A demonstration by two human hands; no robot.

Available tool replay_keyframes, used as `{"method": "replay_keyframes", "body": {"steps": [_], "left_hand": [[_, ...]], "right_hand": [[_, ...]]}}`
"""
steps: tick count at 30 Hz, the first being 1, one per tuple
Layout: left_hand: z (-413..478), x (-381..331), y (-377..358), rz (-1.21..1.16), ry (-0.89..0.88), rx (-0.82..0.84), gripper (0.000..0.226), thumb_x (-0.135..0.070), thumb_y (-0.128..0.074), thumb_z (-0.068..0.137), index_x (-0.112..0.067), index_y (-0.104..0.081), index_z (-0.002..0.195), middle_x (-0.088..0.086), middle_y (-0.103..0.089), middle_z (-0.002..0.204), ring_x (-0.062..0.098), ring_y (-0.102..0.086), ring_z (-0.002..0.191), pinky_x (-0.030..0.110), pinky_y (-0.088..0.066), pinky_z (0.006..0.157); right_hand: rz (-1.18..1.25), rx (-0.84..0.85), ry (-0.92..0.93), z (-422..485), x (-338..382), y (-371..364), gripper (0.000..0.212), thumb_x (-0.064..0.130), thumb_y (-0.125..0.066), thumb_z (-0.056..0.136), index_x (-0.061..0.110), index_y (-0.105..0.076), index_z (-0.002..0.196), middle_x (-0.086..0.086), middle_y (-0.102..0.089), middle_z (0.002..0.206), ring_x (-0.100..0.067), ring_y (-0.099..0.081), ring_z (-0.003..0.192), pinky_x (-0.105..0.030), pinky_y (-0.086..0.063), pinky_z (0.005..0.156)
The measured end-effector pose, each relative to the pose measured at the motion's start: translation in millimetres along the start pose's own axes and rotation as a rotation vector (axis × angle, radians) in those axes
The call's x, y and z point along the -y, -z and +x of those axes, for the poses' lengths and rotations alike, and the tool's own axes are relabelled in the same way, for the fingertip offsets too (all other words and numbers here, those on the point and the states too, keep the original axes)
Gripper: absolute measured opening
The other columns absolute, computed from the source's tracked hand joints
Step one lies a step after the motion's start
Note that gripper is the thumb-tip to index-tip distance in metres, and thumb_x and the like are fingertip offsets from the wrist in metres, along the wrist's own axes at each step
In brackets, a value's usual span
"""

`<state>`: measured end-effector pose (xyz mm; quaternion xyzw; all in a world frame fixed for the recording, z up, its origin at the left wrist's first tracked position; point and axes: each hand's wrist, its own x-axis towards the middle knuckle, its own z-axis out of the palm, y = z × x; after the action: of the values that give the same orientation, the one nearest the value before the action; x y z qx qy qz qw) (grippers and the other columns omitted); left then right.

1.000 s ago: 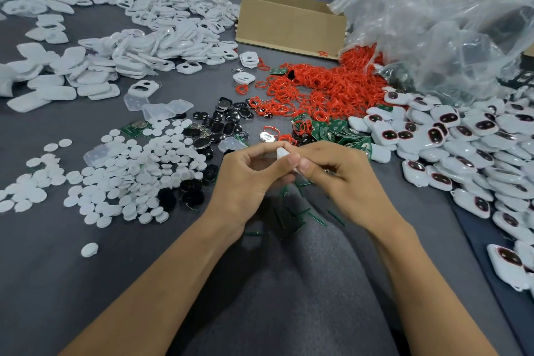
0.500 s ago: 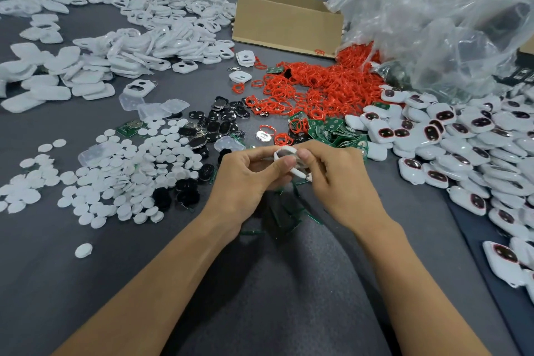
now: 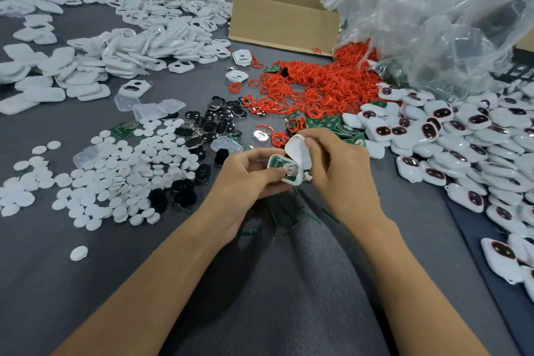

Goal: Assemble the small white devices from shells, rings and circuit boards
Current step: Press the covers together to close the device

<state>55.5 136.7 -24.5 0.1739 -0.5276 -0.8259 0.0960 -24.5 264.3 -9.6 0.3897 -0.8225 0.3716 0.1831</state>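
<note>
My left hand [image 3: 245, 176] grips a white shell half [image 3: 284, 172] with a green circuit board and a round silver battery inside it. Just above it, my right hand [image 3: 338, 170] pinches a plain white shell cover [image 3: 297, 150], tilted up and touching the lower half along its right edge. Both hands are at the middle of the grey table. Red rings [image 3: 318, 87] lie in a heap behind the hands, green circuit boards [image 3: 332, 124] beside them, and white shells [image 3: 138, 37] are piled at the back left.
Assembled white devices with dark windows [image 3: 462, 147] cover the right side. White round discs [image 3: 115, 176] and black parts [image 3: 211, 121] lie to the left. A cardboard box [image 3: 283, 23] and a clear plastic bag [image 3: 433, 17] stand at the back. Green scraps [image 3: 289, 217] lie under my hands.
The two hands held one closed white piece together; now the cover is lifted off to the right and the board and battery show inside the lower half.
</note>
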Motion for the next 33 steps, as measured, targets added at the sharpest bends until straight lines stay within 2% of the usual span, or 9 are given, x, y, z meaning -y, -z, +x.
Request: {"method": "replay_keyframes", "body": {"steps": [5,9,14,16,19,23,26,29,33], "left_hand": [[0.8,0.2,0.6,-0.014,0.003,-0.012,0.021,0.012,-0.056,0.088,-0.003,-0.068,0.097,0.014,-0.073,0.094,0.016,-0.072,0.078,0.026,-0.060,0.069],[1.6,0.2,2.2,-0.060,0.005,-0.027,0.022,0.011,-0.056,0.089,0.001,-0.066,0.107,0.015,-0.072,0.099,0.017,-0.072,0.082,0.026,-0.060,0.072],[1.0,0.1,4.7,-0.102,0.003,-0.004,0.036,0.014,-0.063,0.081,-0.001,-0.063,0.114,0.017,-0.072,0.107,0.020,-0.071,0.091,0.027,-0.059,0.079],[1.3,0.8,5.2,-0.079,-0.006,-0.001,0.040,0.016,-0.064,0.079,-0.003,-0.063,0.114,0.016,-0.072,0.109,0.022,-0.069,0.096,0.029,-0.059,0.084],[2.6,1.9,5.2,-0.026,-0.032,-0.003,0.042,0.016,-0.067,0.076,-0.007,-0.064,0.110,0.011,-0.073,0.104,0.020,-0.069,0.098,0.029,-0.058,0.087],[1.8,3.5,5.5,-0.009,-0.068,0.003,0.040,0.013,-0.069,0.076,-0.008,-0.064,0.109,0.007,-0.074,0.097,0.017,-0.069,0.093,0.027,-0.058,0.085],[0.8,3.7,5.2,0.023,-0.081,0.000,0.037,0.012,-0.070,0.077,-0.011,-0.065,0.106,0.006,-0.074,0.095,0.016,-0.068,0.092,0.026,-0.058,0.083],[-0.2,3.7,4.5,0.051,-0.092,-0.006,0.037,0.011,-0.071,0.078,-0.010,-0.065,0.107,0.010,-0.073,0.102,0.017,-0.068,0.093,0.029,-0.057,0.087],[-0.3,4.8,4.6,0.086,-0.099,-0.019,0.042,0.015,-0.070,0.076,-0.007,-0.064,0.112,0.013,-0.072,0.106,0.019,-0.068,0.096,0.034,-0.055,0.091]], "right_hand": [[0.076,-0.199,-0.226,3.6,-6.3,-1.1,0.023,0.003,-0.046,0.094,0.012,-0.066,0.100,-0.003,-0.067,0.075,-0.010,-0.057,0.059,-0.025,-0.040,0.058],[0.644,-0.110,-0.674,8.6,-9.1,7.2,0.038,-0.008,-0.034,0.091,0.011,-0.067,0.096,-0.010,-0.065,0.078,-0.014,-0.057,0.052,-0.017,-0.040,0.038],[1.063,0.030,-0.975,12.4,-6.3,10.8,0.025,0.011,-0.045,0.096,0.008,-0.070,0.090,-0.004,-0.065,0.079,-0.006,-0.054,0.052,-0.018,-0.046,0.045],[1.039,0.060,-0.934,11.2,-3.8,11.7,0.028,0.027,-0.051,0.097,0.009,-0.070,0.088,0.003,-0.057,0.066,-0.004,-0.046,0.048,-0.016,-0.040,0.043],[0.731,0.116,-0.660,6.5,2.6,12.1,0.020,0.031,-0.063,0.090,0.016,-0.069,0.078,0.016,-0.050,0.053,0.001,-0.043,0.047,-0.009,-0.032,0.045],[0.319,0.178,-0.312,1.6,7.4,6.1,0.006,0.025,-0.077,0.077,0.024,-0.075,0.083,0.014,-0.068,0.074,0.002,-0.054,0.064,-0.018,-0.037,0.063],[0.177,0.171,-0.240,-1.0,8.4,3.1,0.012,0.026,-0.078,0.075,0.025,-0.076,0.087,0.014,-0.068,0.079,0.007,-0.051,0.060,-0.009,-0.031,0.058],[0.078,0.155,-0.211,-0.9,6.0,2.2,0.016,0.031,-0.077,0.076,0.027,-0.075,0.091,0.009,-0.067,0.082,0.001,-0.049,0.063,-0.018,-0.033,0.061],[-0.066,0.140,-0.105,-1.3,6.5,0.0,0.013,0.030,-0.075,0.080,0.025,-0.075,0.091,0.014,-0.044,0.064,0.000,-0.037,0.058,-0.022,-0.028,0.056]]}}
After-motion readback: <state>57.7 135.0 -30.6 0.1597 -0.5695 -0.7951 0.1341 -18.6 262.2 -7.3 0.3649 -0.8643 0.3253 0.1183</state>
